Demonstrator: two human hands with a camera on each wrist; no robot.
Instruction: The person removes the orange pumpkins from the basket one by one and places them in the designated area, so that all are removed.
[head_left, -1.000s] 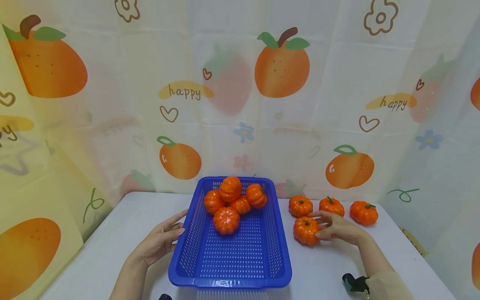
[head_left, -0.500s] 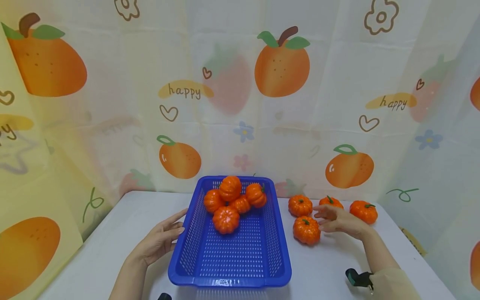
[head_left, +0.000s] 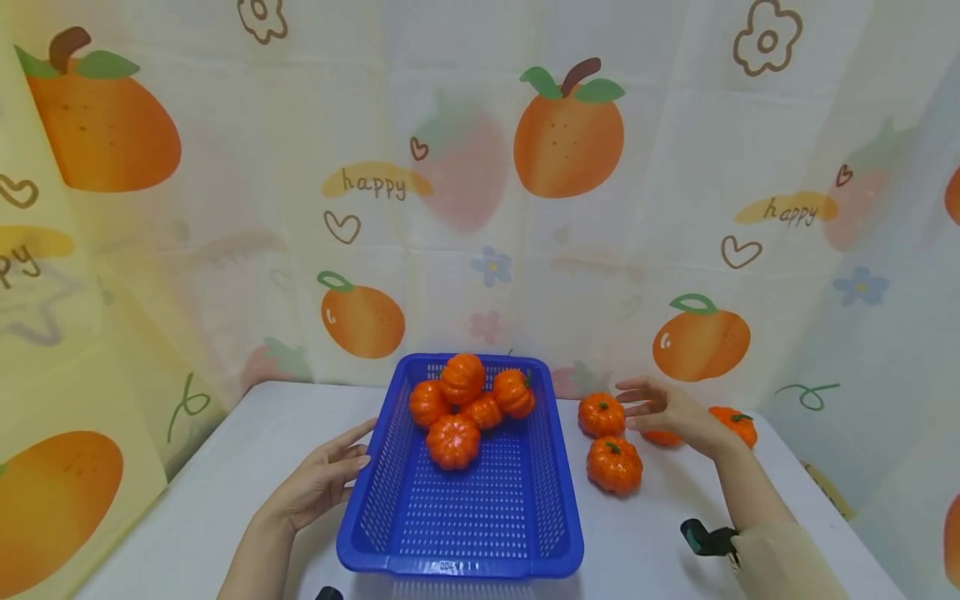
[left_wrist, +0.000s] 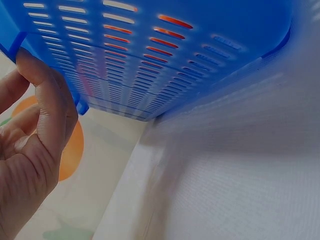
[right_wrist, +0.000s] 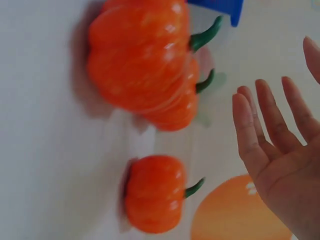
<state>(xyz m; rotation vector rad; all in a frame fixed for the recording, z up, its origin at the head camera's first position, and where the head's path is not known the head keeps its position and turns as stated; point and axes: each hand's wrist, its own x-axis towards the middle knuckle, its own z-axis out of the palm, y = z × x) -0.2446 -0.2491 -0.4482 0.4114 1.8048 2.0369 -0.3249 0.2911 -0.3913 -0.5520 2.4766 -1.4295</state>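
A blue perforated plastic basket (head_left: 480,508) stands on the table, holding several small orange toy pumpkins (head_left: 453,442) toward its far end. My left hand (head_left: 318,483) rests against the basket's left side with fingers loosely extended; in the left wrist view a fingertip touches the rim (left_wrist: 20,42). Over the pumpkins on the right, my right hand (head_left: 671,410) hovers with fingers spread and nothing held. Beneath it one pumpkin (head_left: 662,438) is mostly hidden. Around it are a back pumpkin (head_left: 601,415), a front pumpkin (head_left: 614,465) and a right pumpkin (head_left: 741,423), partly covered.
The white table (head_left: 187,500) meets a fruit-print curtain (head_left: 480,275) at its back edge. In the right wrist view, green-stemmed pumpkins (right_wrist: 156,194) stand near the hand, apart from its fingers. A dark strap-like piece (head_left: 708,539) hangs by the right sleeve.
My right hand has left the front pumpkin and risen back over the pumpkin behind it, now covering most of that one. The left hand and basket have stayed put.
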